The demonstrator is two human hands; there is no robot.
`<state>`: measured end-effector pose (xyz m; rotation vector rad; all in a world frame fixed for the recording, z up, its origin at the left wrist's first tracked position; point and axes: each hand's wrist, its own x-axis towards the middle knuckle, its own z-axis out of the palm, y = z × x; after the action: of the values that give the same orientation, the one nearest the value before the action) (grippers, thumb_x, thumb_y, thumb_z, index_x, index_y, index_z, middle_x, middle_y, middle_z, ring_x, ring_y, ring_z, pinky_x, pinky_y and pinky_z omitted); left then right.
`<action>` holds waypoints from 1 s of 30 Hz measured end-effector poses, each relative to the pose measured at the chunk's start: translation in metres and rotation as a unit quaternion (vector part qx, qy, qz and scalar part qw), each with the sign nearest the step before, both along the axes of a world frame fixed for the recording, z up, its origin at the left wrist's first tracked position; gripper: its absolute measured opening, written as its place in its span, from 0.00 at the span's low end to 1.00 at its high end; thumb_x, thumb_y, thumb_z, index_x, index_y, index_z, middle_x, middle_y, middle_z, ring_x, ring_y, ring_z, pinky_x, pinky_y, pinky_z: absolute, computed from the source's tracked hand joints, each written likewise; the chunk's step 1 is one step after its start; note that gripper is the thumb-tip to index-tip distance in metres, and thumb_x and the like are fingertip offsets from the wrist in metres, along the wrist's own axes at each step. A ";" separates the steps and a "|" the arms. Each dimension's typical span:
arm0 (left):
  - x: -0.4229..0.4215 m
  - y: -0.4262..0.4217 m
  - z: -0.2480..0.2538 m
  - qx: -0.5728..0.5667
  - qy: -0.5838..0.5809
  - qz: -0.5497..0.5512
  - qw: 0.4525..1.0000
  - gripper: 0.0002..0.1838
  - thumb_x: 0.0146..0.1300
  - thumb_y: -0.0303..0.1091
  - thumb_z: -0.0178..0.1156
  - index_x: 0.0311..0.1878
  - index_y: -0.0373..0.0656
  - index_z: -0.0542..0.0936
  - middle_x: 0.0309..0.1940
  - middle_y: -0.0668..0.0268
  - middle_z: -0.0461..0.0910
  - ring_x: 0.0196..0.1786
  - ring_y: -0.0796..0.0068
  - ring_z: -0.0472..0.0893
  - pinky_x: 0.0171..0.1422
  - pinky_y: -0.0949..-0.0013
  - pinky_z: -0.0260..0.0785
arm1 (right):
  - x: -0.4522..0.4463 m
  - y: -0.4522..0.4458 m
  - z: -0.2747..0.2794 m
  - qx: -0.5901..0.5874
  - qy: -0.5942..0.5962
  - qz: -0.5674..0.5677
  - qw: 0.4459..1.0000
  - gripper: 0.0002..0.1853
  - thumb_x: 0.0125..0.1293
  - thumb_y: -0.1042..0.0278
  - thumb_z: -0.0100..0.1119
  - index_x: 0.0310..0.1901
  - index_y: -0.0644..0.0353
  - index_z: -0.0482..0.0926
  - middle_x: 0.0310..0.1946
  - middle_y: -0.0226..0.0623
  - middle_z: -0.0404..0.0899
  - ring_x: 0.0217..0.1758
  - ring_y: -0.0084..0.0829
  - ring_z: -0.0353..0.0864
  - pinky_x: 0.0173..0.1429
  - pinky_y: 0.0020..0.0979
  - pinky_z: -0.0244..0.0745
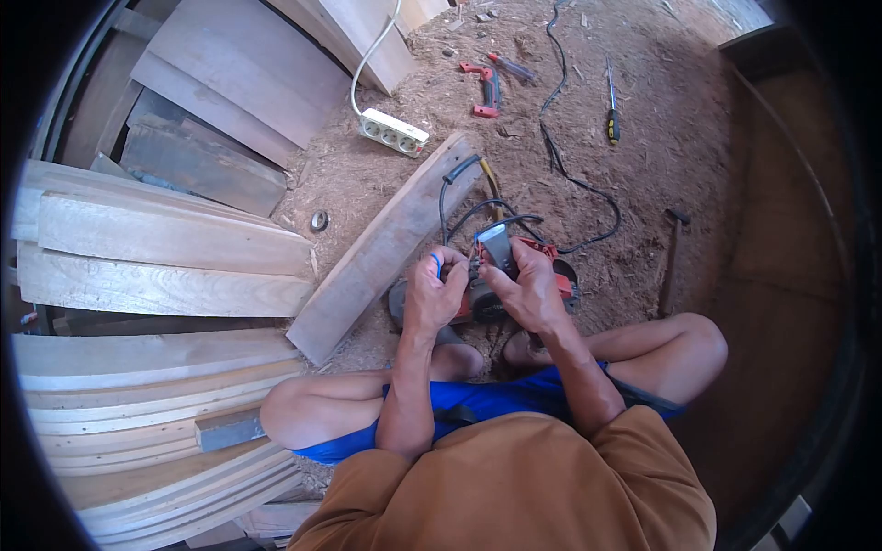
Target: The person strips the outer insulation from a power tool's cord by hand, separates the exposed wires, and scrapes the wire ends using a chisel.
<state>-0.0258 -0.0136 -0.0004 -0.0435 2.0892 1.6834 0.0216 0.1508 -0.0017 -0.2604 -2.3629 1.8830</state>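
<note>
My left hand (434, 289) is closed in a pinch, with a thin blue strip like a piece of wire (435, 264) at its fingertips. Close beside it, my right hand (533, 289) grips a flat, grey, blade-shaped piece (496, 244) that points away from me; its exact kind is unclear. Beneath both hands, on the ground between my legs, lies a red and black power tool (562, 280), partly covered by my hands. A black cable (478, 209) loops just beyond it.
A wooden plank (386, 248) lies slanted to the left, near a white power strip (393, 131). Farther off are a red and black handle part (485, 90) and a screwdriver (613, 110). A hammer (673, 262) is at right. Stacked boards (165, 239) line the left side.
</note>
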 end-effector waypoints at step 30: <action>0.002 -0.008 -0.024 -0.056 0.226 -0.138 0.963 0.07 0.66 0.28 0.60 0.42 0.34 0.84 0.30 0.57 0.83 0.32 0.74 0.83 0.37 0.64 0.75 | -0.005 0.000 -0.010 0.198 -0.031 0.077 0.977 0.11 0.59 0.66 0.62 0.34 0.68 0.77 0.28 0.60 0.80 0.34 0.60 0.81 0.42 0.49 0.75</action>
<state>-0.0237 -0.0213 -0.0243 0.6243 2.3761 1.5034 0.0171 0.1505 -0.0117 -0.1022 -2.8023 1.4237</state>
